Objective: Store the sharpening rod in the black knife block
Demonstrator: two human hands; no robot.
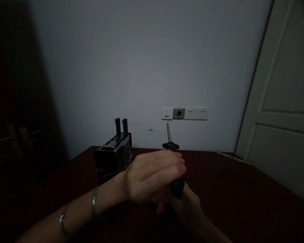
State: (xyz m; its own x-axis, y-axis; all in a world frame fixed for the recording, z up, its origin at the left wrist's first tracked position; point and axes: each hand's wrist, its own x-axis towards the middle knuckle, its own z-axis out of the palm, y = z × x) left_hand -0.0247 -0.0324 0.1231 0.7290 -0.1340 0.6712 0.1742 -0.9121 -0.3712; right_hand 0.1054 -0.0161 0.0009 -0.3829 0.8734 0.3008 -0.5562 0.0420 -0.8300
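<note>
Left hand [152, 177]: fingers are curled over the dark handle of the honing steel [172, 158].
Right hand [190, 206]: largely hidden beneath the left; its grip cannot be told.
Honing steel: held upright above the table's middle, rod tip raised before the wall.
Knife block [114, 157]: set just left of the hands, two handles seated in it.
Table [243, 189]: dark surface is left open to the right, up to the edge near the door [286, 101].

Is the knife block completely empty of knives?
No. Two dark handles stand up out of the knife block on the table, behind the left hand.
</note>
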